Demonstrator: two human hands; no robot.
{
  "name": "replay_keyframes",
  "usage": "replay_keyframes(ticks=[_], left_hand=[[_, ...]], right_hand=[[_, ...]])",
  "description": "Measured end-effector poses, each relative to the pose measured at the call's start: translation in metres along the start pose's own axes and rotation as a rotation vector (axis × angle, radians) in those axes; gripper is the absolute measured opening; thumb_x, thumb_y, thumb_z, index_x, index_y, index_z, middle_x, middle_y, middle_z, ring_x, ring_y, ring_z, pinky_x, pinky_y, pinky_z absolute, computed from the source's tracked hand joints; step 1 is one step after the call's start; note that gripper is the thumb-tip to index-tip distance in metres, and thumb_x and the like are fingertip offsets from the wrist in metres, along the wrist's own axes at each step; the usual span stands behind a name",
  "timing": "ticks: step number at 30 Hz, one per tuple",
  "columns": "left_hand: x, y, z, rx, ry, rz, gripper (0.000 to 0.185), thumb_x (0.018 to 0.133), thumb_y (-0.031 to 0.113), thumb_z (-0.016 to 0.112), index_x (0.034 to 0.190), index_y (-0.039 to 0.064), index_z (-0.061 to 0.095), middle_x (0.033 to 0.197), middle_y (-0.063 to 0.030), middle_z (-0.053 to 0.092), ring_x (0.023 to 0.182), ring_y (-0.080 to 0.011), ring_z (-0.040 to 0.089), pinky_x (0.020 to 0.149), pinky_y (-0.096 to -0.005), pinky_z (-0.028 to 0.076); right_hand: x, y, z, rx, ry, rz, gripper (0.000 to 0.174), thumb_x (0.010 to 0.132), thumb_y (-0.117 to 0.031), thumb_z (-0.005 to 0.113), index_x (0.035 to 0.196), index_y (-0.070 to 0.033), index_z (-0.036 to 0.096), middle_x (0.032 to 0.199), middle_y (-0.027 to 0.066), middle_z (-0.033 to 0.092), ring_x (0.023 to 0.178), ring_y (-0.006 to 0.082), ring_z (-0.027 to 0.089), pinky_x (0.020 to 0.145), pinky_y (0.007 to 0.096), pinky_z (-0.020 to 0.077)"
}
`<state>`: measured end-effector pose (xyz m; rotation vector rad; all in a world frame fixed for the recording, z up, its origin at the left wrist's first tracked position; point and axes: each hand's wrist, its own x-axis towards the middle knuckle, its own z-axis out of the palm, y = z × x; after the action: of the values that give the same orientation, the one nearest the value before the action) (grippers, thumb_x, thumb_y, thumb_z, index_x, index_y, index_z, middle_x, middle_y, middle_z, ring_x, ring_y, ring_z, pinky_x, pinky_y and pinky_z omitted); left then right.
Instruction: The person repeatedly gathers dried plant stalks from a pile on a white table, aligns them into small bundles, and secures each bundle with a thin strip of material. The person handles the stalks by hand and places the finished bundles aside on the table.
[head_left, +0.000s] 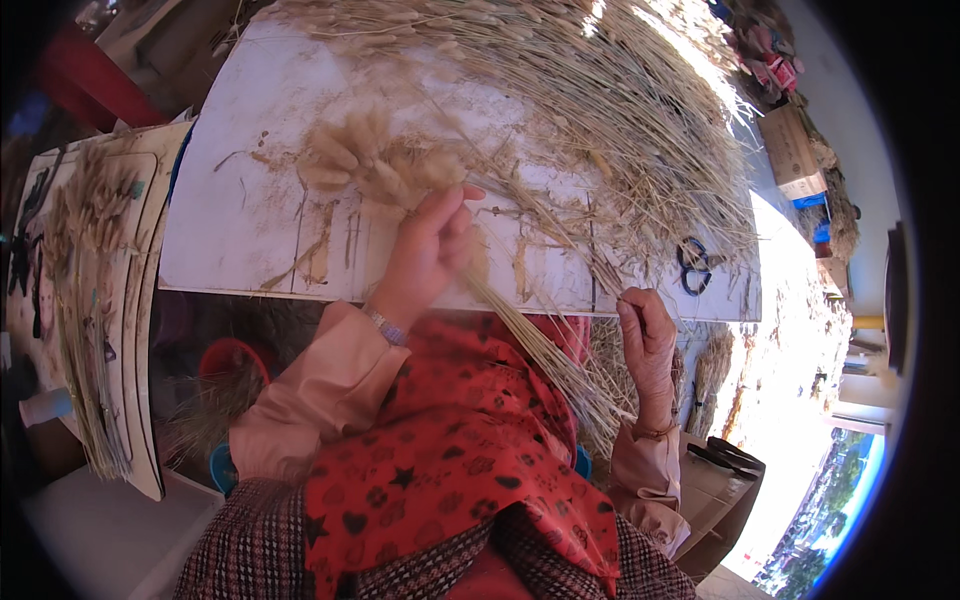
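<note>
A bunch of dried bunny-tail grass is closed in my left hand above the table's front edge. Its fluffy heads spread to the upper left, and its bare stalks slant down to the right over my lap. My right hand, at the table edge, pinches the lower ends of some thin dried stalks. Those stalks run up and left across the table towards the bunch. Fingers hide exactly how many stalks each hand holds.
A large heap of dried grass covers the back and right of the white table. Dark-handled scissors lie by its right front edge. Another bunch lies on a board at left. A cardboard box stands at lower right.
</note>
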<state>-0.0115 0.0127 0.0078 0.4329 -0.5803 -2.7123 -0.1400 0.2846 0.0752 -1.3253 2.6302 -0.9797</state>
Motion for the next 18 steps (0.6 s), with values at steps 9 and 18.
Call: replay_keyframes(ticks=[9,18], left_hand=[[0.002,-0.006,0.003,0.001,0.088,0.047,0.022,0.098,0.026,0.055,0.107,0.007,0.061,0.066,0.0071,0.04,0.047,-0.0033,0.026,0.043,-0.0207,0.02],[0.001,-0.004,0.003,0.029,0.067,0.037,0.023,0.095,0.028,0.059,0.105,0.008,0.062,0.067,0.0078,0.042,0.048,-0.0029,0.026,0.044,-0.0209,0.021]], right_hand=[[-0.088,0.019,-0.009,0.004,0.022,0.098,0.007,0.087,-0.002,0.059,0.094,-0.001,0.061,0.089,0.0156,0.061,0.079,0.0334,0.059,0.073,0.0366,0.0484],[-0.106,0.018,-0.008,-0.003,-0.059,0.117,0.006,0.088,-0.002,0.058,0.094,-0.001,0.06,0.087,0.0155,0.06,0.078,0.033,0.059,0.072,0.0362,0.0485]])
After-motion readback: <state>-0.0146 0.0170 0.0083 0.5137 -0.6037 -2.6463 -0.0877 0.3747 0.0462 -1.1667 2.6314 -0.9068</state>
